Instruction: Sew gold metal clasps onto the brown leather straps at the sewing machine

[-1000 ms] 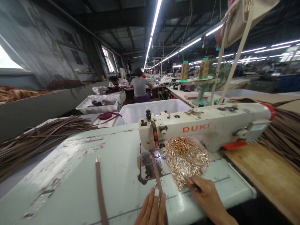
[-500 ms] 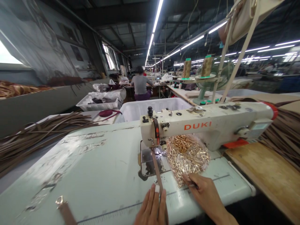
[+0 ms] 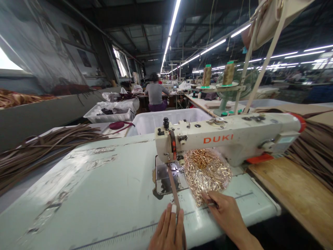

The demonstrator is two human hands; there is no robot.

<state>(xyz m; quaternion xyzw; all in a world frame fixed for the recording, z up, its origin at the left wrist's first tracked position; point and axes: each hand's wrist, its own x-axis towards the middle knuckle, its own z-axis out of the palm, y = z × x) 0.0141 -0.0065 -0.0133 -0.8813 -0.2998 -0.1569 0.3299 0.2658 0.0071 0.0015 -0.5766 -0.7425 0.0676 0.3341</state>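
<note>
A narrow brown strap [image 3: 173, 184] runs from under the sewing machine's needle area toward me. Lying flat on it is my left hand [image 3: 168, 227], fingers stretched out and one fingertip wrapped in white. My right hand [image 3: 227, 213] is closed at the near edge of a clear plastic bag of gold-coloured metal fittings [image 3: 208, 173]. Something small and dark or metallic shows between its curled fingers, too little to name. The white sewing machine [image 3: 218, 135] stands just beyond both hands, its metal plate [image 3: 163, 180] under the strap.
Brown strips [image 3: 47, 149] lie piled at the left. A white bin [image 3: 145, 121] sits behind the table. Thread cones [image 3: 206, 76] stand on a holder at the right. A wooden board [image 3: 293, 187] adjoins the table. Farther back sits a person in grey [image 3: 155, 95].
The strap end with a gold metal fitting at the lower left has gone out of view. Both hands stay nearly where they were; the view has shifted slightly.
</note>
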